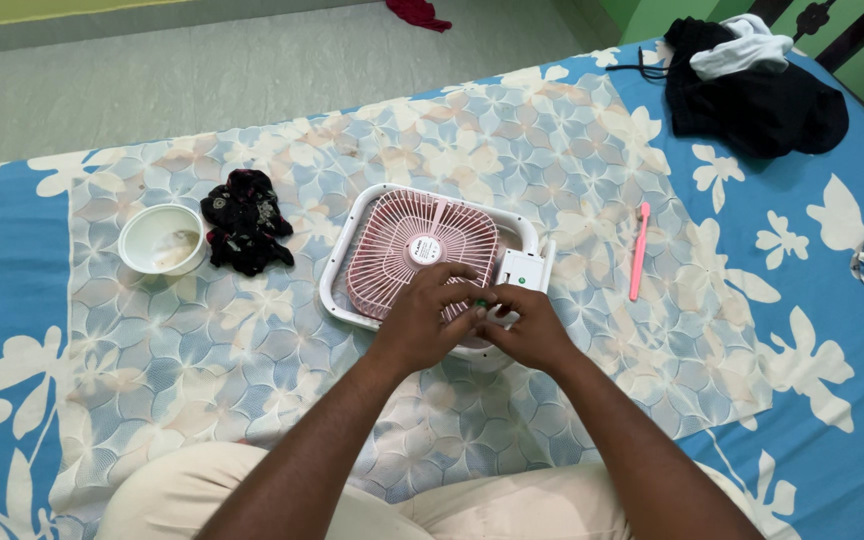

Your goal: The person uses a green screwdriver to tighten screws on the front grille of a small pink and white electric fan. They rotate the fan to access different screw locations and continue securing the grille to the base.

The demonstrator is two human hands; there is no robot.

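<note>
I am seeing a square plastic fan (422, 255) showing a pale pink ribbed grille inside a white frame, with a white control block at its right corner. Under it a thin cloth sheet (572, 160) is showing a pale blue and cream petal pattern, and it is lying on a bright blue bedcover printed with large white flowers (832, 330). At the left a round white plastic bowl (162, 238) is sitting beside a crumpled black rag flecked with white (247, 220). To the right a slim pink toothbrush (638, 252) is lying, and far right a black and white heap of clothes (752, 85). Near me, cream trousers (192, 495) are showing.
</note>
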